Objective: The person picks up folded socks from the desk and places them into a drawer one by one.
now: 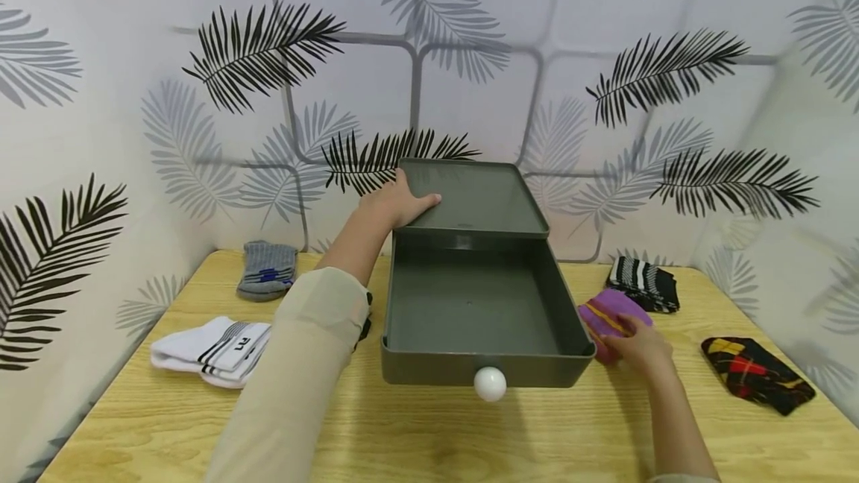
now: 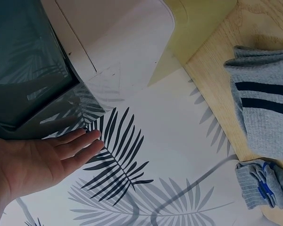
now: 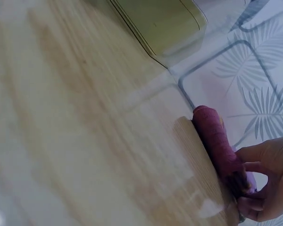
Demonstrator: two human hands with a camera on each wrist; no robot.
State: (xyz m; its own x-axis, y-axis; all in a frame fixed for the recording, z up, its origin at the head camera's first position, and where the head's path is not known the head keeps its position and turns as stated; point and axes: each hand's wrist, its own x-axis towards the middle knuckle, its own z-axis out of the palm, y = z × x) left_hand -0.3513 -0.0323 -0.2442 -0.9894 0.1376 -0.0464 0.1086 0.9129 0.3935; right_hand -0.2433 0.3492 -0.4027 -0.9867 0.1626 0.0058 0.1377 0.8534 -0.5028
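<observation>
A dark grey drawer unit (image 1: 476, 200) stands on the table with its drawer (image 1: 470, 304) pulled out toward me, a white round knob (image 1: 490, 384) on its front. My left hand (image 1: 396, 203) rests on the unit's top left edge, thumb over the top. In the left wrist view its fingers (image 2: 75, 148) are straight and hold nothing. To the right of the drawer, my right hand (image 1: 640, 349) pinches a folded purple sock (image 1: 617, 308) with a yellow stripe. The right wrist view shows this purple sock (image 3: 214, 136) between thumb and fingers, close over the table.
Folded grey socks (image 1: 267, 270) with blue marks and white striped socks (image 1: 218, 349) lie at left. A dark thing (image 1: 366, 317) is mostly hidden behind the left forearm. Black-and-white socks (image 1: 644, 283) and plaid socks (image 1: 758, 373) lie at right. A leaf-patterned backdrop (image 1: 470, 110) stands behind.
</observation>
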